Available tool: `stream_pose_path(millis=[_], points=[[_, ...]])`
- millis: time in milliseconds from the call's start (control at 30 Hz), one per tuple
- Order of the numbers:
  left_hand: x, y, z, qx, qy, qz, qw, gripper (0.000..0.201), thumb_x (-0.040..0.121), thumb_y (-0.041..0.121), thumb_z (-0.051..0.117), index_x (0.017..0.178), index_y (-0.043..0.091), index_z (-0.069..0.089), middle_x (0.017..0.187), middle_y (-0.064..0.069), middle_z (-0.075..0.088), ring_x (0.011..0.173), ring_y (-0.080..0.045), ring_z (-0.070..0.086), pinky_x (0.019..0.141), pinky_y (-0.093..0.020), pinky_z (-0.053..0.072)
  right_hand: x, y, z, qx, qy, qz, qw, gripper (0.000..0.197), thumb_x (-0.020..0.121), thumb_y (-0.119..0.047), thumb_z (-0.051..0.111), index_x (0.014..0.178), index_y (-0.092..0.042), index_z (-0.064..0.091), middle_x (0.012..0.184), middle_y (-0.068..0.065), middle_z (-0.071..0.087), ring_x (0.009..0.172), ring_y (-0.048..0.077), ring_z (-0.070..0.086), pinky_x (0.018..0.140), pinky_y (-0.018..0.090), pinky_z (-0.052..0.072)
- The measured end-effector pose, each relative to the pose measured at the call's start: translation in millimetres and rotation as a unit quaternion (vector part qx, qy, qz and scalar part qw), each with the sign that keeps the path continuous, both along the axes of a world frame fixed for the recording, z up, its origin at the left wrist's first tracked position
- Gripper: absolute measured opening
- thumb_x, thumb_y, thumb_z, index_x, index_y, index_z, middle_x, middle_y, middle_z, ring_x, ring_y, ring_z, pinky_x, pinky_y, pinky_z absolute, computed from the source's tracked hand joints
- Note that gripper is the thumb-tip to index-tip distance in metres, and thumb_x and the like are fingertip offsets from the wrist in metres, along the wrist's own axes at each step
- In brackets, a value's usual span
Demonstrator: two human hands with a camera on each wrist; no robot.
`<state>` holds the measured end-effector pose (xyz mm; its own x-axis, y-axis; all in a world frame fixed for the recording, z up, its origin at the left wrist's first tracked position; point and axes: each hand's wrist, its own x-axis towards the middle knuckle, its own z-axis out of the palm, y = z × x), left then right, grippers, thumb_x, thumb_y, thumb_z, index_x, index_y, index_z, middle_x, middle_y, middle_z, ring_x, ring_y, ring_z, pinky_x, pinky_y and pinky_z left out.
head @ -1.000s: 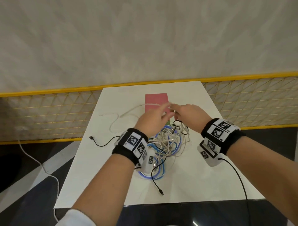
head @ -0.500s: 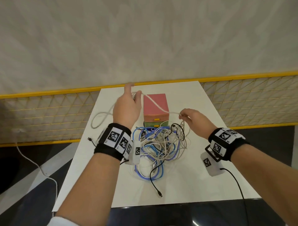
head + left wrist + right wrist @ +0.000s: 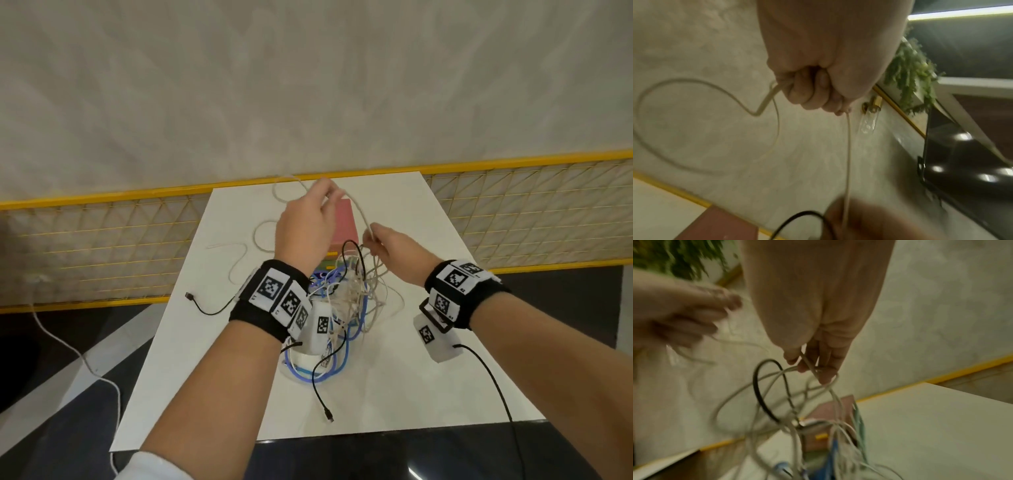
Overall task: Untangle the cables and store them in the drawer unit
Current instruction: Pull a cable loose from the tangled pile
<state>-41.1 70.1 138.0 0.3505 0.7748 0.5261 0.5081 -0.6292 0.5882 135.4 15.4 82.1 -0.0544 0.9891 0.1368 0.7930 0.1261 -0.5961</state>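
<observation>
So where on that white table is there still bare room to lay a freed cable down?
Bare patches: the white table's right side, beside the tangled cable heap, and its near-left corner below the loose black cable. Crowded: the centre, up to the pink-topped drawer unit.

Two hands: left hand (image 3: pixel 305 222), right hand (image 3: pixel 390 250). One drawer unit (image 3: pixel 342 222). One table (image 3: pixel 428 342). One cable tangle (image 3: pixel 346 301), strands uncountable.

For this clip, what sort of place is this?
Probably an indoor lobby or commercial space, not a home: a small white table against a yellow-railed mesh barrier, a pale textured plaster wall, glossy dark floor.
</observation>
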Motion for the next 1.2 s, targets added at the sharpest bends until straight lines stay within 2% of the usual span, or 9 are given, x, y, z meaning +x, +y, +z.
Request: stream_pose_path(millis=[100, 267, 367, 467, 667, 800, 933, 1133, 1200], points=[[-12, 8, 6, -0.008, -0.041, 0.056, 0.998, 0.019, 0.102, 0.033, 0.046, 0.103, 0.019, 0.058, 0.056, 0.005, 0.046, 0.057, -0.028, 0.050, 0.053, -0.033, 0.034, 10, -4, -17, -0.047, 0.002, -0.023, 0.999, 0.013, 0.099, -0.007, 0.037, 0.091, -0.006, 0.046, 0.098, 0.013, 0.062, 0.090, 0.028, 0.058, 0.080, 0.036, 0.044], [-10, -1, -4, -0.010, 0.175, -0.051, 0.983, 0.054, 0.102, 0.031, 0.043, 0.151, 0.043, 0.022, 0.064, 0.001, 0.056, 0.059, -0.022, 0.056, 0.056, -0.034, 0.043, 0, -3, -4, 0.008, -0.005, 0.037, 0.999, 0.021, 0.100, -0.004, 0.034, 0.095, -0.014, 0.052, 0.081, -0.008, 0.052, 0.075, 0.004, 0.052, 0.069, 0.027, 0.038], [1, -5, -16, -0.052, 0.260, -0.081, 0.961, 0.036, 0.101, 0.045, 0.044, 0.130, 0.027, 0.054, 0.084, -0.007, 0.068, 0.082, -0.030, 0.065, 0.066, -0.036, 0.048, -8, 3, 9, 0.075, 0.003, 0.063, 0.995, 0.023, 0.099, -0.003, 0.037, 0.110, -0.009, 0.056, 0.089, -0.007, 0.051, 0.078, -0.001, 0.046, 0.072, 0.015, 0.035], [-4, -2, -13, -0.026, 0.199, -0.057, 0.978, 0.030, 0.102, 0.046, 0.041, 0.097, 0.020, 0.055, 0.070, -0.004, 0.060, 0.072, -0.033, 0.061, 0.058, -0.036, 0.042, -2, 2, 10, 0.084, 0.021, 0.036, 0.996, 0.016, 0.101, -0.008, 0.037, 0.098, -0.007, 0.053, 0.090, 0.003, 0.051, 0.079, 0.009, 0.045, 0.073, 0.020, 0.033], [-28, 10, 12, 0.031, 0.134, -0.005, 0.991, 0.034, 0.100, 0.049, 0.045, 0.098, 0.020, 0.062, 0.056, 0.004, 0.048, 0.065, -0.030, 0.054, 0.057, -0.034, 0.035, 20, -8, -8, 0.054, 0.052, -0.009, 0.997, 0.015, 0.099, -0.014, 0.046, 0.098, -0.009, 0.060, 0.099, 0.005, 0.061, 0.095, 0.016, 0.055, 0.081, 0.023, 0.041], [-40, 7, 16, 0.040, 0.045, 0.039, 0.997, 0.030, 0.100, 0.045, 0.047, 0.096, 0.019, 0.062, 0.055, 0.001, 0.048, 0.058, -0.025, 0.049, 0.051, -0.033, 0.027, 28, -7, -14, 0.008, 0.004, -0.018, 1.000, 0.017, 0.096, -0.019, 0.053, 0.110, -0.013, 0.060, 0.115, 0.005, 0.059, 0.128, 0.015, 0.039, 0.098, 0.033, 0.039], [-35, -5, 14, 0.010, 0.001, 0.017, 1.000, 0.027, 0.100, 0.042, 0.048, 0.089, 0.020, 0.057, 0.052, 0.004, 0.043, 0.053, -0.022, 0.042, 0.052, -0.034, 0.031, 25, -3, -17, 0.022, -0.005, -0.021, 1.000, 0.015, 0.094, -0.022, 0.056, 0.105, -0.012, 0.062, 0.099, 0.001, 0.061, 0.100, 0.011, 0.048, 0.101, 0.033, 0.037], [-36, -4, 6, -0.028, 0.017, 0.043, 0.999, 0.027, 0.101, 0.044, 0.044, 0.085, 0.025, 0.052, 0.052, 0.005, 0.042, 0.057, -0.028, 0.047, 0.053, -0.033, 0.033, 11, 2, -12, 0.031, 0.060, -0.078, 0.995, 0.013, 0.100, -0.015, 0.043, 0.091, -0.010, 0.050, 0.082, 0.006, 0.063, 0.067, 0.013, 0.052, 0.060, 0.012, 0.037], [-40, -6, 2, -0.032, 0.047, 0.036, 0.998, 0.026, 0.101, 0.046, 0.043, 0.084, 0.028, 0.051, 0.052, 0.005, 0.044, 0.056, -0.025, 0.050, 0.052, -0.032, 0.035, 15, -1, -14, 0.049, 0.092, -0.106, 0.989, 0.009, 0.100, -0.013, 0.039, 0.094, -0.014, 0.045, 0.079, 0.006, 0.061, 0.059, 0.012, 0.048, 0.058, 0.019, 0.041]])
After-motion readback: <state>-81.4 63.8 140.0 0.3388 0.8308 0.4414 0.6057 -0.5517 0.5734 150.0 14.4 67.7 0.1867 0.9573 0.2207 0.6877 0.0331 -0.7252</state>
